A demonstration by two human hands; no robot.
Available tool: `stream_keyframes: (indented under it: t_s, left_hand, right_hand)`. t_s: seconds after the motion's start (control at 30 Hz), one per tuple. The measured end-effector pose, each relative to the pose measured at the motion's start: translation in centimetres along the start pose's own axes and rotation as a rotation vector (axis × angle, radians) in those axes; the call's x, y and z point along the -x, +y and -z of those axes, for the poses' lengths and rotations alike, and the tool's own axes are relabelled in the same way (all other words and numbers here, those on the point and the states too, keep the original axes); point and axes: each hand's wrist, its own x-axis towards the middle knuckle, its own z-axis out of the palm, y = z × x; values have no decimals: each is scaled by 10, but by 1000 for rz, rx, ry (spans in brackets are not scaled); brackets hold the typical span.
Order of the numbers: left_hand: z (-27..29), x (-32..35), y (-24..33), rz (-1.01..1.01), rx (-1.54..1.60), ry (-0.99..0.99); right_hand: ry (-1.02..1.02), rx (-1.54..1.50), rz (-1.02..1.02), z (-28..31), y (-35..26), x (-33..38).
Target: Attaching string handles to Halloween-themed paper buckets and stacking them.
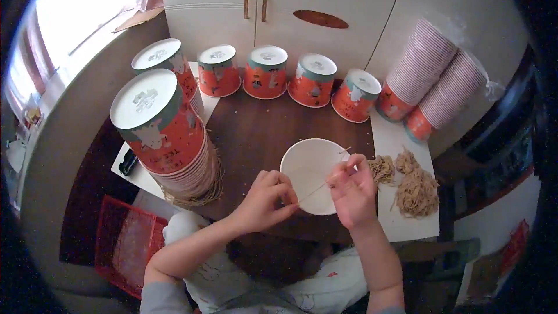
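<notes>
A thin tan string (314, 191) runs between my hands above a white paper bucket (303, 163) that stands with its mouth up. My left hand (266, 200) pinches one end of the string near the bucket's front left rim. On the other side, my right hand (353, 191) holds the string between thumb and fingers, raised over the bucket's right rim. A short stretch of the string sticks up past the right fingertips. Part of the bucket's right side is hidden behind my right hand.
Several upturned red-and-green paper buckets (265, 75) line the table's back edge. A tall nested stack (168, 134) with strings round its base stands left; bagged stacks (427, 64) lean at back right. Tangled string (417, 192) lies right. A red basket (125, 244) sits lower left.
</notes>
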Motion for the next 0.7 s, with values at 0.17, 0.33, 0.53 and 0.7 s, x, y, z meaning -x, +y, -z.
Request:
stream_keyframes:
  t_s: [0.17,0.33,0.53,0.7]
  left_hand:
    - [-2,4,-14,53,-40,-49]
    - [-3,0,-17,71,-51,-134]
    - [-4,-3,-17,91,-167,-151]
    - [-5,0,-16,46,-158,-135]
  right_hand:
    - [8,-128,99,-1,-7,-9]
    - [0,-165,130,-5,-11,-11]
    - [-60,-160,121,-1,-9,-13]
    - [-109,-9,80,1,-24,-7]
